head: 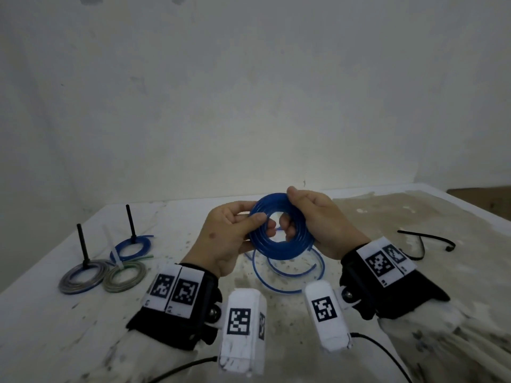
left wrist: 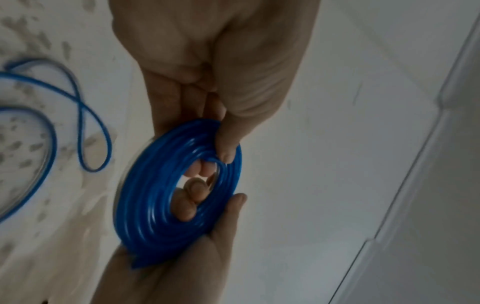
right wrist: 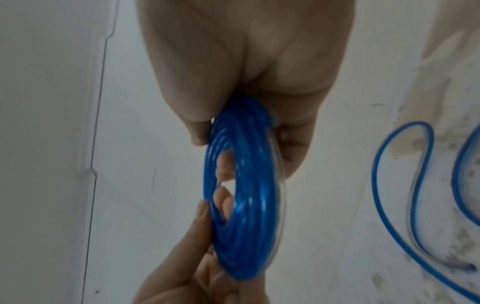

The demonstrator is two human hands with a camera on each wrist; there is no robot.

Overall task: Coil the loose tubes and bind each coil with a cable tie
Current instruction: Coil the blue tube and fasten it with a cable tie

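A coil of blue tube (head: 279, 246) is held upright above the table, between both hands. My left hand (head: 262, 221) pinches its left side, thumb in front and fingers behind. On the coil's right side my right hand (head: 293, 211) grips it, thumb on the top rim and fingertips through the hole. The left wrist view shows my left thumb on the coil (left wrist: 161, 201); the right wrist view shows the coil (right wrist: 249, 216) edge-on. The tube's loose tail (head: 287, 275) curls on the table below. Two black cable ties (head: 423, 241) lie to the right.
At the left of the stained white table (head: 387, 217) lie a grey coil (head: 83, 276), a greenish coil (head: 124, 276) and a blue coil (head: 132, 246), two with black tie ends standing up. A white tie (head: 113, 250) lies among them. A wall stands close behind.
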